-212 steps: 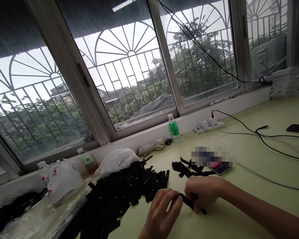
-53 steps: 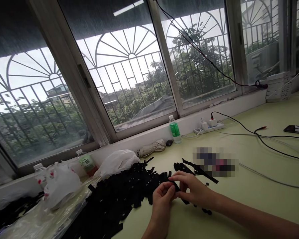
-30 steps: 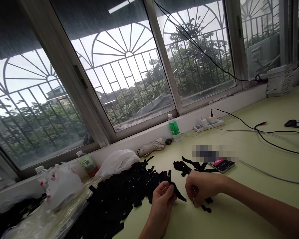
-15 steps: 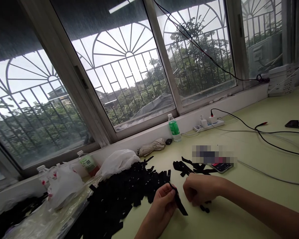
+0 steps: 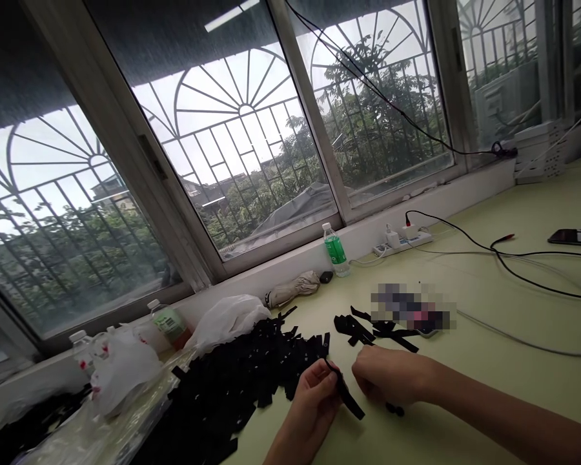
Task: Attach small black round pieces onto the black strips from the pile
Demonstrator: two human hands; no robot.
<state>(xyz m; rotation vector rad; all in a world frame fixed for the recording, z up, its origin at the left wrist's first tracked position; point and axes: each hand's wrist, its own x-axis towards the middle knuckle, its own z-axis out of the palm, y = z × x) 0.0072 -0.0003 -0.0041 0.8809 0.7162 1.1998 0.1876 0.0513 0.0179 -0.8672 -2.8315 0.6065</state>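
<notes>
While my left hand (image 5: 314, 397) keeps its pinch on the black strip (image 5: 345, 392), that strip now slants down to the right from my fingertips, much as it did half a second ago, its lower end just above the desk (image 5: 489, 361). A second ago it lay flatter, pointing toward my other hand. My right hand (image 5: 385, 380) sits just to the right of the strip, curled loosely with its fingers bent down to the desk; I cannot tell whether it grips anything. Two small black buttons (image 5: 394, 409) lie at its lower edge, and it has crept a little nearer to them than in the previous picture. The two hands stay apart, with a narrow gap between them, whereas nearly two seconds ago they met on the strip together.

Left of my left hand spreads the big heap of black strips (image 5: 242, 381), unchanged. Beyond my right hand lies a smaller cluster of strips (image 5: 368, 328), beside a blurred patch that hides whatever is there. Farther back by the window stand a green-labelled bottle (image 5: 334, 248), a folded umbrella (image 5: 293, 287) and a power strip (image 5: 403, 242) with black cables (image 5: 513, 271) trailing across the desk. White plastic bags (image 5: 121, 365) sit at the left.
</notes>
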